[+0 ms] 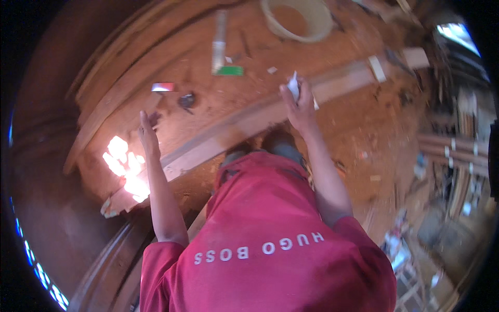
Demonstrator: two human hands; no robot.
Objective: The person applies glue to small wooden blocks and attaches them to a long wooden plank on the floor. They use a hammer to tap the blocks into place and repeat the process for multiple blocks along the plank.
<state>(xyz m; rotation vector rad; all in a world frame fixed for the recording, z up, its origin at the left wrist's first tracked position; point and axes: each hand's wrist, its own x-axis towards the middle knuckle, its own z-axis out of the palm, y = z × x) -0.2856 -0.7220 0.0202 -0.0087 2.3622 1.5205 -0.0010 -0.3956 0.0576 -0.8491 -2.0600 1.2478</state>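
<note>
My left hand (148,138) is raised over the wooden bench on the left, its fingers stretched out and nothing seen in them. Just past it are a small dark round object (186,100) and a small red and white box (163,87). In my right hand (300,110) is a small white pointed thing (294,88), its tip sticking up past my fingers; its kind cannot be made out. That hand is above a long pale wooden board (223,136), which runs slantwise across the bench in front of me.
A pale round tub (312,28) stands at the far side. Left of it lie a long pale strip (219,39) and a green block (230,70). A white piece (377,69) rests across the board's right end. Stacked timber (455,148) is at the right. Bright sunlight patches fall at left.
</note>
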